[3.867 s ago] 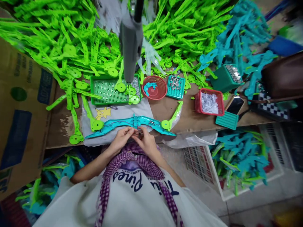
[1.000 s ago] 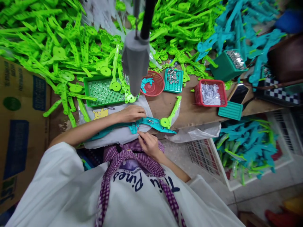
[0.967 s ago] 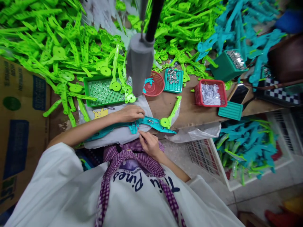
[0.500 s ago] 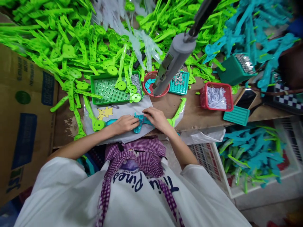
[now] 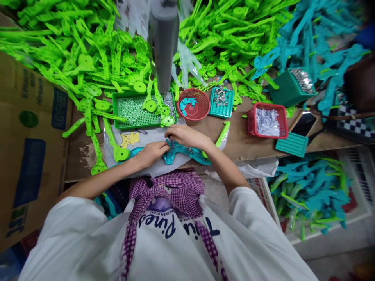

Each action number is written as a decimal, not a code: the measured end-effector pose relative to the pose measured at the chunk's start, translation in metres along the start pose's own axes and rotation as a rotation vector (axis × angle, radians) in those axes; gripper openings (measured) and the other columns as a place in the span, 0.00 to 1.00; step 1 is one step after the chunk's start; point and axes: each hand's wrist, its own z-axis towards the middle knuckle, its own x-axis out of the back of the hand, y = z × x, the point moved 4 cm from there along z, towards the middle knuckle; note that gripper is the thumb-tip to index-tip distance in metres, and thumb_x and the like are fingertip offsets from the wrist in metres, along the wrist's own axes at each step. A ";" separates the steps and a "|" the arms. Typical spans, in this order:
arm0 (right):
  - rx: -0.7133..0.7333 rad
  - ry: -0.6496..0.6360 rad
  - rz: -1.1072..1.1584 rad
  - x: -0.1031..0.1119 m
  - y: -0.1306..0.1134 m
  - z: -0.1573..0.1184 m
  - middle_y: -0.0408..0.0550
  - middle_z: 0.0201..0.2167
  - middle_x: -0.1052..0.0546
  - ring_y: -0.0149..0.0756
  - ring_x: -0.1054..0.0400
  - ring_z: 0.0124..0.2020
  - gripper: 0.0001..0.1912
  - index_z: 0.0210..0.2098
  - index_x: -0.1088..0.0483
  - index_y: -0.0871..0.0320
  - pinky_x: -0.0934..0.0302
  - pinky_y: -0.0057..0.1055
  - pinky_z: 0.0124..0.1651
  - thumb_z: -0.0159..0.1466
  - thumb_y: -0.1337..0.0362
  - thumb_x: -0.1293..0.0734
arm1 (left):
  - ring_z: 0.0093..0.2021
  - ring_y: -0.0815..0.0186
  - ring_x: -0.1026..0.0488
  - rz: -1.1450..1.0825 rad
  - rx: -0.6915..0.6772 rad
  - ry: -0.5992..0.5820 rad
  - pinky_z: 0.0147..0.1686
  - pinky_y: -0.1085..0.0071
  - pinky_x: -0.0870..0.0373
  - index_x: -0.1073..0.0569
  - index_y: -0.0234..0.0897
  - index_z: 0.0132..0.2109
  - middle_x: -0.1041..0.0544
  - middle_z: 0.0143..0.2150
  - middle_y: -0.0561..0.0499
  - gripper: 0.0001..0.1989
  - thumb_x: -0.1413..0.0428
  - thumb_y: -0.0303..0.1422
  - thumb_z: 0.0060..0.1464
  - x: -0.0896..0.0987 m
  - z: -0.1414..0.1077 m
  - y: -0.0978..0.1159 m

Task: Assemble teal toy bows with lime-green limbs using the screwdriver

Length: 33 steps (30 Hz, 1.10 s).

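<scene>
A teal plastic part (image 5: 169,157) lies across the white sheet in front of me, with a lime-green arm (image 5: 120,154) at its left end. My left hand (image 5: 154,154) grips the teal part near its middle, fingers pressed together. Over the same middle section, my right hand (image 5: 189,137) is closed with its fingertips pinched. A thin dark reddish piece shows by those fingertips, too small to name. Above the hands hangs a grey electric screwdriver (image 5: 165,50), upright, its tip near the green basket; neither hand touches it.
Behind the hands stand a green basket (image 5: 115,111) of small metal pieces, a round red basket (image 5: 202,111) with teal pieces and a teal tray (image 5: 222,113) of metal parts. A red basket (image 5: 271,134) holds white pieces. Lime-green arms (image 5: 88,62) heap behind; a cardboard box (image 5: 32,156) stands left.
The hanging screwdriver has swung left and now hangs upright. My right hand has shifted slightly left and up, uncovering more of the teal part. My left hand has barely moved.
</scene>
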 end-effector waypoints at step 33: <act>0.115 0.628 -0.301 -0.097 -0.049 -0.065 0.50 0.36 0.19 0.37 0.27 0.35 0.10 0.45 0.26 0.56 0.38 0.34 0.36 0.72 0.65 0.39 | 0.23 0.72 0.29 -1.019 0.724 -0.190 0.26 0.75 0.35 0.23 0.33 0.30 0.24 0.23 0.53 0.04 0.35 0.28 0.49 -0.014 0.035 -0.025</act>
